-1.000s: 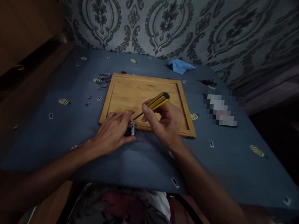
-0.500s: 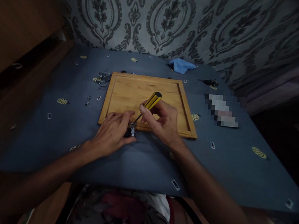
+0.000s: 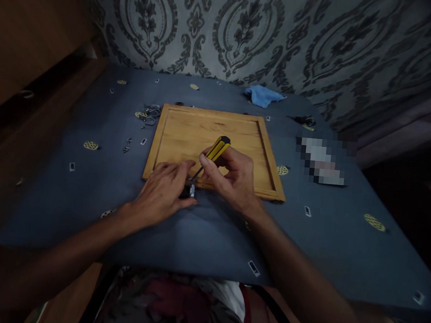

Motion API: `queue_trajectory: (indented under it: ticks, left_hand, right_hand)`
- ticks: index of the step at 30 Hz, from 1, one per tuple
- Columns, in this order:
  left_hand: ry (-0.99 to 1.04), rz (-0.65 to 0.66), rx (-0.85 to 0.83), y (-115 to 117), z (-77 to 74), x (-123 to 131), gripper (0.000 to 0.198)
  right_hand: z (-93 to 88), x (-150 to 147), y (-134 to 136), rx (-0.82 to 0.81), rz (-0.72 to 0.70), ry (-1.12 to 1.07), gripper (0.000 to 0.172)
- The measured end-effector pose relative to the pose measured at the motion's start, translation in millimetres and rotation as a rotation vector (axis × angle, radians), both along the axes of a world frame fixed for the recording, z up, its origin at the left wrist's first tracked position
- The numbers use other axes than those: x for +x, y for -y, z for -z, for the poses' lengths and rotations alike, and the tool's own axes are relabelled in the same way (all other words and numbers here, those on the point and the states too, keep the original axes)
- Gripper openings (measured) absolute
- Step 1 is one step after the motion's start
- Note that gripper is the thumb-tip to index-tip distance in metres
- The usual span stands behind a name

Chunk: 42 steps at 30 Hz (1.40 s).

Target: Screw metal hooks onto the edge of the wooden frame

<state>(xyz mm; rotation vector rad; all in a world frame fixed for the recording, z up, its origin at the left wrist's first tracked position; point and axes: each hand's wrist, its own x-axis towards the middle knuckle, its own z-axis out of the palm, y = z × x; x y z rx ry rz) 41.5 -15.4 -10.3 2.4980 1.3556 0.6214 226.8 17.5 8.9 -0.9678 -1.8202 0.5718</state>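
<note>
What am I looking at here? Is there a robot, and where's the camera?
There's no robot: these are a person's own two bare hands. The camera is worn on their head, looking forward and down, so you see nearly what they'd see.

The right hand holds a yellow-and-black screwdriver, its thin tip pointing down. The left hand holds a small metal piece at the near edge of a wooden board with a raised rim.

The board lies on a table with a blue cover. To its left are tiny bits that look like screws. Farther back is a crumpled blue cloth. One thing on the right is blurred, so I can't tell what it is.
</note>
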Motion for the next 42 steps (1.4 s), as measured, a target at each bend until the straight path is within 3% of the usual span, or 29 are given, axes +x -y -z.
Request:
queue_trajectory:
  ticks: [12, 20, 23, 26, 30, 32, 35, 38, 42]
  left_hand:
    - [-0.033, 0.006, -0.004, 0.3, -0.2, -0.2, 0.067]
    - [0.007, 0.022, -0.039, -0.5, -0.5, -3.9, 0.073]
    - [0.185, 0.041, -0.133, -3.0, -12.2, -13.3, 0.071]
    - [0.483, -0.004, -0.182, -7.8, -37.9, -15.0, 0.058]
    - [0.826, 0.095, -0.115, -16.3, -77.5, 8.3, 0.039]
    - [0.957, 0.151, -0.157, -20.2, -89.6, 25.2, 0.033]
    - [1.008, 0.245, -0.281, -25.1, -93.2, 45.0, 0.020]
    - [1.046, 0.245, -0.273, -30.2, -87.0, 54.3, 0.019]
    - [1.128, 0.235, -0.212, -37.5, -81.2, 58.2, 0.020]
  right_hand:
    - [-3.7, -0.7, 2.4, 0.057, -0.040, 0.046, 0.024]
    - [-1.1, -0.7, -0.4, 0.049, -0.015, 0.052, 0.029]
    - [-0.9, -0.6, -2.4, 0.017, -0.029, 0.040, 0.027]
    - [-2.1, -0.5, -3.9, 0.047, -0.064, 0.030, 0.029]
    - [-0.4, -3.4, -5.7, 0.114, -0.070, -0.001, 0.037]
    - [1.8, -6.3, -6.5, 0.093, -0.055, -0.022, 0.036]
    - [2.8, -9.2, -6.8, 0.060, -0.057, -0.091, 0.032]
    - [1.0, -4.9, -4.6, 0.033, -0.108, -0.093, 0.027]
    - [9.8, 10.3, 1.7, -0.010, -0.164, 0.085, 0.042]
